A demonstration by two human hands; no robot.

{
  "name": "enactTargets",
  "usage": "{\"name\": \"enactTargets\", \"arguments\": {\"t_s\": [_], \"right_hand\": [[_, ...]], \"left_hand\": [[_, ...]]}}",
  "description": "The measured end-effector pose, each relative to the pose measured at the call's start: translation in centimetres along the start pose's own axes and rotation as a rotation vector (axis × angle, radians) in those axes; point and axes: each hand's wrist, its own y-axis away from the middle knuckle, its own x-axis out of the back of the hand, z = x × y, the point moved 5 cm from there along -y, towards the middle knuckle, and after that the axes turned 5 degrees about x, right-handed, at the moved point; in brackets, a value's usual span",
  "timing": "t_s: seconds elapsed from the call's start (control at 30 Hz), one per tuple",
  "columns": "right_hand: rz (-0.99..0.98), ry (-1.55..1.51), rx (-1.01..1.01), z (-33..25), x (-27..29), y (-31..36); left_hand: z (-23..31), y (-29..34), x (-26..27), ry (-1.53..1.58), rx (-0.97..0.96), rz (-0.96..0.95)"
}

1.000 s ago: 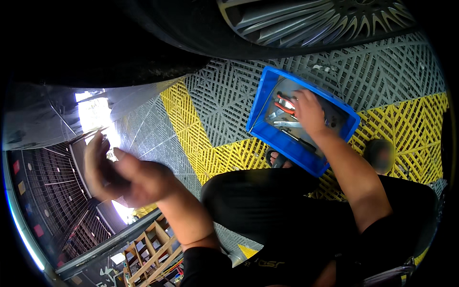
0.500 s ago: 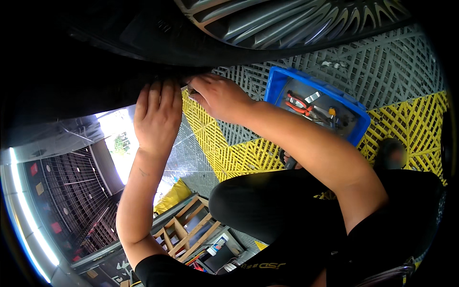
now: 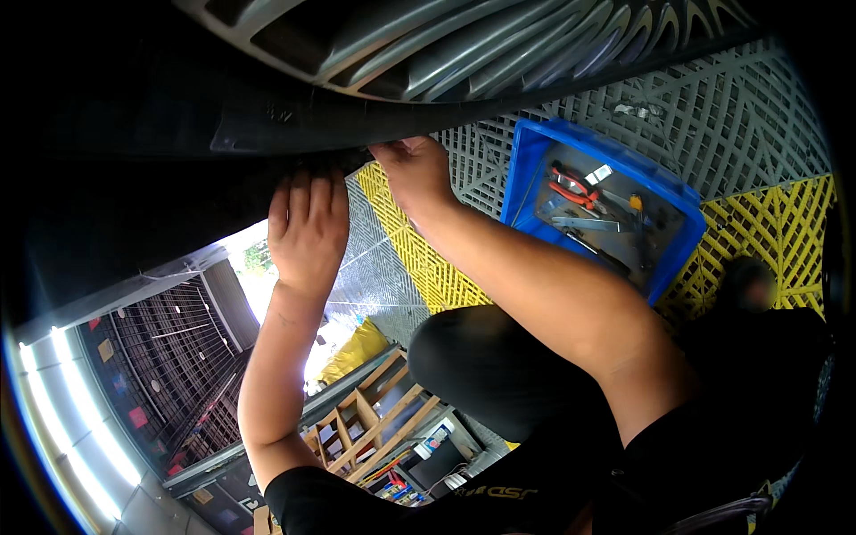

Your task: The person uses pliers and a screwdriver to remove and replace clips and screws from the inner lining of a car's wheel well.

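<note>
Reaching in beside the tyre (image 3: 357, 122), you are extending your left hand (image 3: 308, 232) and curling your right hand (image 3: 417, 176) (whether either grip is closing on anything, I cannot tell).

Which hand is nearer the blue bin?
The right hand, by the tyre: it shows between the blue bin and the left hand, which is farther off.

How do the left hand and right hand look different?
The left hand has its fingers stretched out side by side, while the right hand has its fingers bent inward. The left hand tops a nearly upright forearm in the picture; the right hand's forearm slants in from the lower right. Both hands are bare and close to the dark tyre; what their fingertips touch is too dark to tell.
</note>
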Motion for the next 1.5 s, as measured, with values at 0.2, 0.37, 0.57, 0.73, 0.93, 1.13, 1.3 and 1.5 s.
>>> {"name": "enactTargets", "arguments": {"t_s": [0.2, 0.37, 0.57, 0.73, 0.93, 1.13, 1.3, 1.5], "right_hand": [[-0.073, 0.126, 0.153, 0.8, -0.6, 0.1], [-0.106, 0.103, 0.211, -0.7, -1.9, 0.3], [-0.184, 0.314, 0.278, -1.5, -2.3, 0.2], [-0.284, 0.299, 0.126, -1.2, -2.0, -0.7], [-0.260, 0.309, 0.075, -0.9, -2.3, -0.5], [-0.230, 0.451, 0.022, 0.4, -2.2, -1.3], [-0.190, 0.167, -0.071, -0.2, -3.0, 0.1], [-0.245, 0.478, -0.021, -0.8, -0.7, -1.7]], "left_hand": [[0.2, -0.4, -0.4, -0.031, 0.003, -0.026], [0.2, -0.2, -0.4, -0.019, 0.011, -0.027], [0.2, -0.4, -0.1, -0.021, 0.015, -0.024], [0.0, -0.4, 0.0, 0.011, 0.013, 0.002], [0.0, -0.4, 0.2, 0.052, 0.027, -0.042], [0.2, -0.8, 0.6, 0.044, 0.020, -0.044], [0.1, 0.1, 0.6, 0.042, 0.039, -0.056], [1.6, -0.3, 4.8, 0.451, 0.143, 0.009]]}}
